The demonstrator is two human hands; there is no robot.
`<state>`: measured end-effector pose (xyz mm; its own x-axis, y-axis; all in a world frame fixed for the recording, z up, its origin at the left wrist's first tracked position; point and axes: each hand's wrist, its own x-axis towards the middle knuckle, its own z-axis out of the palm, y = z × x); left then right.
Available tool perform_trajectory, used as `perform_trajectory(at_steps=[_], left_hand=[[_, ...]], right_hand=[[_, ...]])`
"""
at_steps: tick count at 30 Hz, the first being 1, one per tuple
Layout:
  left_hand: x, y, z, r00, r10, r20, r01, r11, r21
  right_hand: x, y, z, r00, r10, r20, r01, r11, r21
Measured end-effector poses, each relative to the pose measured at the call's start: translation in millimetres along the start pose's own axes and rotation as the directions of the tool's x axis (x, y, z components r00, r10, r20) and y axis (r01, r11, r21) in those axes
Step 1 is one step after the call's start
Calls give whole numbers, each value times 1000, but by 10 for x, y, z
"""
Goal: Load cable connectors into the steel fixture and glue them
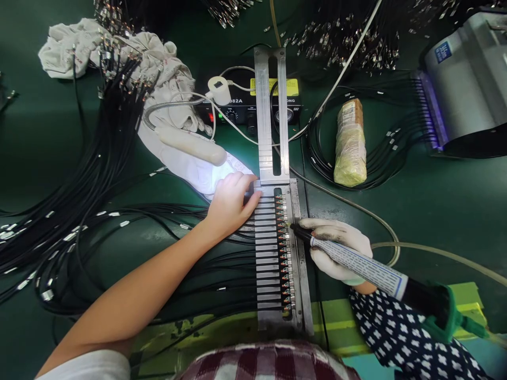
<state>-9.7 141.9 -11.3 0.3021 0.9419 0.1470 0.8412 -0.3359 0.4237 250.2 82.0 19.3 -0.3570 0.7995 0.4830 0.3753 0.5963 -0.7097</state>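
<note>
A long metal jig (266,253) lies in front of me, with black cables (233,287) running into its slots from the left. Their small metal connectors (284,264) line up in a column along its right part. My left hand (229,203), bare, rests at the jig's upper left edge, thumb and forefinger apart and touching it. In a white glove, my right hand (340,248) is wrapped round a dispensing syringe (360,266) with a printed label. Its dark tip points left, over the jig's right side by the connectors. A slotted metal lid (265,121) stretches away from the jig's far end.
Beyond the lid sits a black dispenser controller (237,113). A lit lamp (192,145) lies over white cloth (166,68). Cable bundles (106,121) spread at left. Right are a wrapped block (350,145) and a grey hooded device (467,84) with purple light. A hose (443,253) crosses there.
</note>
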Motion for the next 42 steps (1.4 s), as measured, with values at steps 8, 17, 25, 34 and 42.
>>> perform_trajectory(at_steps=[8,17,25,34,42], left_hand=[[-3,15,-8,1000,-2,2,2,1000,5],[-3,-3,1,1000,2,-3,-2,1000,-1],[-1,15,-9,1000,-12,8,12,1000,7],[-3,15,-12,1000,-3,6,3,1000,2],[2,26,-20,1000,-12,11,12,1000,2]], right_hand=[[2,9,11,999,45,-4,-45,999,-13],[-37,-6,-26,999,29,-36,-29,1000,10],[-101,-60,-22,1000,16,9,-17,1000,19],[-76,-47,2,999,35,3,-35,999,31],[-94,-33,-6,1000,14,7,-14,999,31]])
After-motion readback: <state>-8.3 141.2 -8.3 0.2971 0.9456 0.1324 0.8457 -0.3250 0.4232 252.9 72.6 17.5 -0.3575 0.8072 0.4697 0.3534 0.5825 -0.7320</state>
